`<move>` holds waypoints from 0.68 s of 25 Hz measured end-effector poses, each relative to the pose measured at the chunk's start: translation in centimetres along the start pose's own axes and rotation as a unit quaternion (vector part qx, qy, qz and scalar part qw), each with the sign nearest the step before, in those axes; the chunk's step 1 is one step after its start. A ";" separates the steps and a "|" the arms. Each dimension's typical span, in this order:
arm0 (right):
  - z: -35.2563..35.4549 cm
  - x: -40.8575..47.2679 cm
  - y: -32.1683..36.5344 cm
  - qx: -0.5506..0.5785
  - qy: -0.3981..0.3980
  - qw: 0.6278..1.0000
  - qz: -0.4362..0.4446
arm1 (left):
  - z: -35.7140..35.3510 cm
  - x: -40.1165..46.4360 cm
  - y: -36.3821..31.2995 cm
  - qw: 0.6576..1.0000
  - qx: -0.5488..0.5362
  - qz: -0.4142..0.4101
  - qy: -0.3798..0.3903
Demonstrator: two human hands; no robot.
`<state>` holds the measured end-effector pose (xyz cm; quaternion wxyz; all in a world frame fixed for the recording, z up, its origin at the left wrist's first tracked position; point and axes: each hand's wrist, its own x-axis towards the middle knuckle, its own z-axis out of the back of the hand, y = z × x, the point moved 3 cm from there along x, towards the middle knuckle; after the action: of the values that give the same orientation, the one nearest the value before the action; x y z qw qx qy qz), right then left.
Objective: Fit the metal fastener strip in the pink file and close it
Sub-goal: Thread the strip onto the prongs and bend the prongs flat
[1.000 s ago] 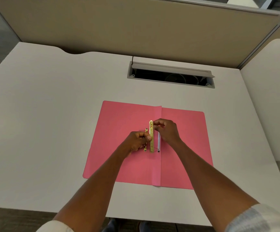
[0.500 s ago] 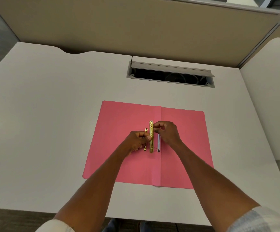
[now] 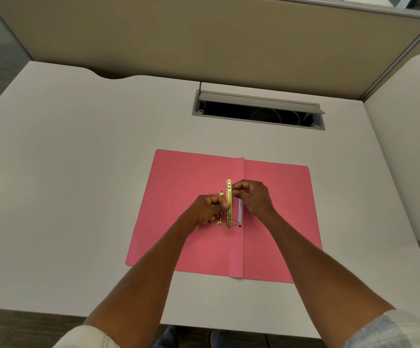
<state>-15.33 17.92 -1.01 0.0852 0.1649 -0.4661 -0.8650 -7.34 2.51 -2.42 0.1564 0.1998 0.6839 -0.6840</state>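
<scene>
Both forearms are extended forward and converge. The left hand (image 3: 207,209) is curled, fingertips pinched together. The right hand (image 3: 253,197) is arched, thumb and forefinger pinched.

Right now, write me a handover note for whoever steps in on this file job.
Left hand: fingers pinched on the gold fastener strip, near its middle.
Right hand: fingertips pinching the strip's upper part from the other side.
Pink file: lies open and flat on the white desk; strip runs alongside the centre fold. A smaller gold piece lies just left of it, partly under the left hand.
Done: file opened, strip brought to the fold.
Left: seat the strip, close the file.
</scene>
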 end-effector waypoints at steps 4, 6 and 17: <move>-0.2 0.1 -0.1 0.003 -0.004 1.000 -0.001 | 0.0 0.2 0.1 1.000 0.012 0.006 0.012; -0.2 0.1 -0.2 0.010 -0.005 1.000 -0.003 | 0.0 0.3 0.2 1.000 0.015 0.009 0.014; 0.3 -2.3 0.1 0.006 -0.066 0.998 -0.013 | -0.3 0.6 -0.1 0.999 0.027 0.016 0.004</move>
<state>-13.34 18.84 -0.30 0.0418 0.1137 -0.4734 -0.8725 -7.87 2.83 -2.61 0.1592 0.2180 0.6626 -0.6987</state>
